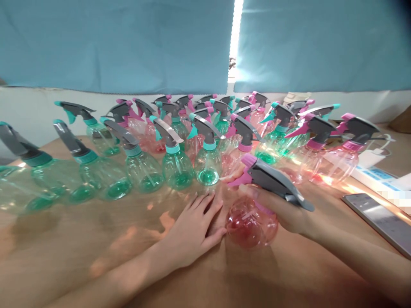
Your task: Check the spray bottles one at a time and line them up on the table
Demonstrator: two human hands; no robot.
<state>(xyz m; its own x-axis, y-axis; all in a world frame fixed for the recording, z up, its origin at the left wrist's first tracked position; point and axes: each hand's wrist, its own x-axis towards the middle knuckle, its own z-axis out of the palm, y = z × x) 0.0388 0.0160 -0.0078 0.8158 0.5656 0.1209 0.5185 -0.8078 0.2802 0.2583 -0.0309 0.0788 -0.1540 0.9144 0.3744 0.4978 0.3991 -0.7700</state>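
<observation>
A person's right hand (285, 211) held a pink spray bottle (252, 224) just below its gray-and-pink trigger head (272, 179), the grip wrapped snugly around the neck with the thumb across the near side. The bottle was tilted in front of the person, its pink nozzle pointing up and to the left; whether its base touched the table (112, 244) could not be told. The left hand (195, 226) lay palm down on the wooden surface, holding nothing, its fingers loosely spread and its thumb tip right by the bottle's side.

Beyond the fingertips stood a green bottle (208, 164) with a teal collar, at the end of a curving row of green bottles (146, 173) that ran off to the left. More spray bottles, pink and green, crowded together behind them, while two pink bottles (345, 160) stood to the right. A phone (379, 218) lay near the table's right edge, beside a white strip with blue panels (379, 175). Blue curtains (128, 47) hung across the background, parted by a narrow gap of bright light (236, 38).
</observation>
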